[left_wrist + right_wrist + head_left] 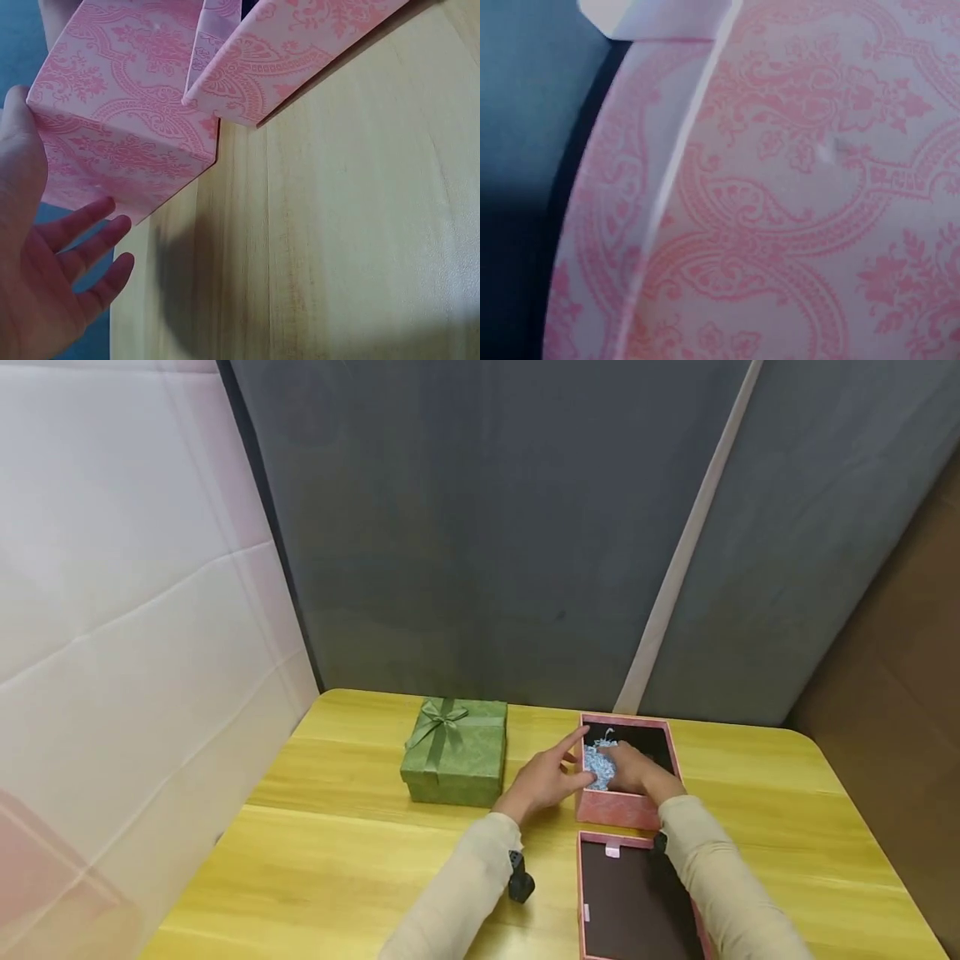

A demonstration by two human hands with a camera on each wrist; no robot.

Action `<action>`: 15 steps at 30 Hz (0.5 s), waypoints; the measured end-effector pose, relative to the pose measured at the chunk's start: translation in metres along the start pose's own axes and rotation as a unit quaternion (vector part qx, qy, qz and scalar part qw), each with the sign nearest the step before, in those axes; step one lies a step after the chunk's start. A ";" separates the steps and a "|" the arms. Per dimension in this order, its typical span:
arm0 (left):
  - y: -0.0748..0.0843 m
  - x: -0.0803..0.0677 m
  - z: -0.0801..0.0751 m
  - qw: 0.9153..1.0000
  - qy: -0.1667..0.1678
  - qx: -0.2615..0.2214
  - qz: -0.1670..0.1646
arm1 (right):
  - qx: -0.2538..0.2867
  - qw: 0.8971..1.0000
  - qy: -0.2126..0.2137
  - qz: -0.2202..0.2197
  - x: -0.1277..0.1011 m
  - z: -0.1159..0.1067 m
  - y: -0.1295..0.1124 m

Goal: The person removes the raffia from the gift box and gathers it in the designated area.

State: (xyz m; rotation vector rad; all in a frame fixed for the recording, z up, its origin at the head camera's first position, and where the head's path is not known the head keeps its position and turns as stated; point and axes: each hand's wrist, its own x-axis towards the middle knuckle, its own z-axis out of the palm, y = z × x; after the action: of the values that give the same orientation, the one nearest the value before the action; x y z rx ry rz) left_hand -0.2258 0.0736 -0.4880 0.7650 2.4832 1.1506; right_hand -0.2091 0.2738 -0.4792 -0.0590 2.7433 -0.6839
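A pink patterned box (618, 810) stands uncovered at the back right of the table, dark inside. Blue shredded paper (598, 767) lies in its left part. My right hand (636, 768) reaches down into the box at this paper; its fingertips are hidden, so I cannot tell if they grip it. At the box's left wall is my left hand (546, 779), index finger stretched along the rim and thumb at the front corner. In the left wrist view the left hand's other fingers (97, 225) are spread and relaxed beside the wall (112, 161).
The pink lid (637, 902) lies inside up in front of the box, dark-lined with small pale tabs, under my right forearm. A green gift box (457, 743) with a bow stands to the left. Behind the yellow table (322, 860) hangs a grey curtain (465, 543).
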 end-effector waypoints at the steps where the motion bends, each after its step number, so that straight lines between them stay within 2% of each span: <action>1: 0.000 0.001 0.000 1.000 0.001 0.003 -0.002 | 0.010 1.000 0.001 -0.013 -0.002 -0.001 0.001; 3: 0.001 0.002 0.001 1.000 0.001 0.002 -0.007 | 0.030 0.999 0.008 -0.029 -0.007 -0.006 0.002; 5: 0.001 0.002 0.003 1.000 -0.005 -0.004 -0.011 | 0.052 0.998 0.016 -0.023 -0.016 -0.014 0.001; 8: 0.000 0.002 0.005 1.000 -0.013 -0.014 -0.010 | 0.078 0.996 0.040 -0.025 -0.032 -0.035 -0.002; 12: -0.003 0.001 0.003 1.000 -0.008 -0.006 -0.003 | 0.075 0.991 0.089 -0.059 -0.052 -0.074 -0.004; 15: -0.005 0.000 -0.002 1.000 -0.004 -0.001 -0.003 | 0.059 0.989 0.120 -0.060 -0.067 -0.100 0.001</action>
State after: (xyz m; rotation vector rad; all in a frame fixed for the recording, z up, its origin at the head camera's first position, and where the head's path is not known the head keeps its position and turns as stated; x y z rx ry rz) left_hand -0.2279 0.0697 -0.4902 0.7608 2.4751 1.1461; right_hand -0.1763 0.3276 -0.3761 -0.1240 2.9402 -0.9409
